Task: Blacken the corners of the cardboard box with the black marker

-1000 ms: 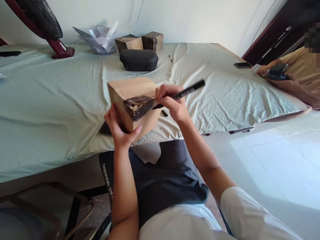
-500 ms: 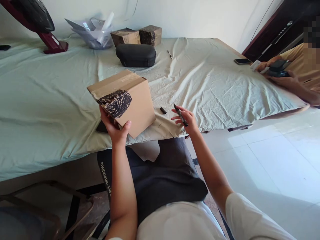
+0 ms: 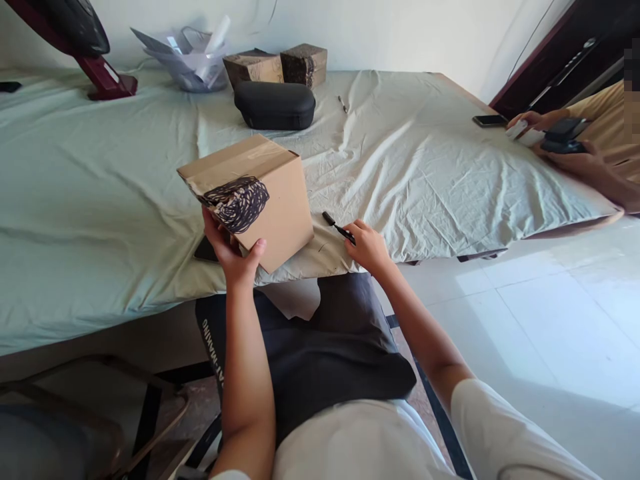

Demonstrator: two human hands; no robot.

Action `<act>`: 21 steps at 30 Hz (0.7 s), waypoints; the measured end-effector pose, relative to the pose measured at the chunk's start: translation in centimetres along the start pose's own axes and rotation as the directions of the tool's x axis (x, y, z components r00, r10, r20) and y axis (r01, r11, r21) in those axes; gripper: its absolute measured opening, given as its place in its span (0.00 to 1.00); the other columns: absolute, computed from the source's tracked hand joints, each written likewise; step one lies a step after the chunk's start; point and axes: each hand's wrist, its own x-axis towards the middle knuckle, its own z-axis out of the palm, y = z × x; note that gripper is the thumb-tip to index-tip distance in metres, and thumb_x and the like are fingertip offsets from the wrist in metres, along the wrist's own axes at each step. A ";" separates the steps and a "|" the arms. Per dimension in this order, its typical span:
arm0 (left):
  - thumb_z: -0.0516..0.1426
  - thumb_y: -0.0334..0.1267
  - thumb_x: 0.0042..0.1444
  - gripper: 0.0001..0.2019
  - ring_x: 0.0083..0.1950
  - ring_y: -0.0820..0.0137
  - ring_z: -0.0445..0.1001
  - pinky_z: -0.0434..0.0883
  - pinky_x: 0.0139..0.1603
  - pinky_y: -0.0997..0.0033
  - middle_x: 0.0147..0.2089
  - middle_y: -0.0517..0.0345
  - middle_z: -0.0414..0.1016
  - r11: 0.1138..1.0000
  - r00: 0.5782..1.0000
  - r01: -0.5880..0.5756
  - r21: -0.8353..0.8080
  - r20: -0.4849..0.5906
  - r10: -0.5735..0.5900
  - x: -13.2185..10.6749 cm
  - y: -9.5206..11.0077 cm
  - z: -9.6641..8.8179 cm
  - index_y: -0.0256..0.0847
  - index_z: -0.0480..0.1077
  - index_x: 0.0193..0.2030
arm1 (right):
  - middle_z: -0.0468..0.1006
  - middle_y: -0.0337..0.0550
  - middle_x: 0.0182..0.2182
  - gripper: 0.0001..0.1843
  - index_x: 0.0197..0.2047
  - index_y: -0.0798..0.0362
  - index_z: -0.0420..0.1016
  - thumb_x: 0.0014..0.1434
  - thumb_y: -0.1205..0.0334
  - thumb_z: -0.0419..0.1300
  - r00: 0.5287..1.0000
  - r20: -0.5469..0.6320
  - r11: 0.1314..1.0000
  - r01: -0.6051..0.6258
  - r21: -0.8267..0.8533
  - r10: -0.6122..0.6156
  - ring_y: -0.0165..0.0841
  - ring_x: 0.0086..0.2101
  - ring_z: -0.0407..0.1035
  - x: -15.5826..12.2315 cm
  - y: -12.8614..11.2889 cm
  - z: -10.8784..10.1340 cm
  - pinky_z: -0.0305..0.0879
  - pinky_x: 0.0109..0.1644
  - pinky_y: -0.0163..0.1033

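My left hand [image 3: 231,250] grips the lower near corner of a brown cardboard box [image 3: 273,203], holding it tilted above the near edge of the table. A black scribbled patch [image 3: 239,202] covers part of the box's near face. My right hand [image 3: 367,245] rests on the cloth to the right of the box, fingers closed round a black marker [image 3: 345,232]. The marker's tip points left toward its small black cap [image 3: 329,218] on the cloth and seems to meet it.
A pale green cloth [image 3: 100,187] covers the table. At the back lie a black case [image 3: 275,105], two marked boxes [image 3: 276,65], a plastic bag [image 3: 187,57] and a fan base [image 3: 107,83]. Another person's hands [image 3: 545,133] hold a device at the right, near a phone [image 3: 490,121].
My right hand came down from the box's face to the cloth and turned the marker toward its cap. The box turned so the scribbled face shows more to the left.
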 end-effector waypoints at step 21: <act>0.66 0.78 0.43 0.70 0.83 0.41 0.64 0.66 0.80 0.41 0.80 0.31 0.60 0.998 0.999 0.035 0.052 0.020 -0.036 0.3 -0.3 0.1 0.48 0.43 0.85 | 0.85 0.55 0.57 0.14 0.54 0.51 0.80 0.70 0.65 0.57 0.987 -0.141 0.983 -0.055 0.173 0.080 0.49 0.54 0.76 12.9 -0.8 3.2 0.71 0.52 0.48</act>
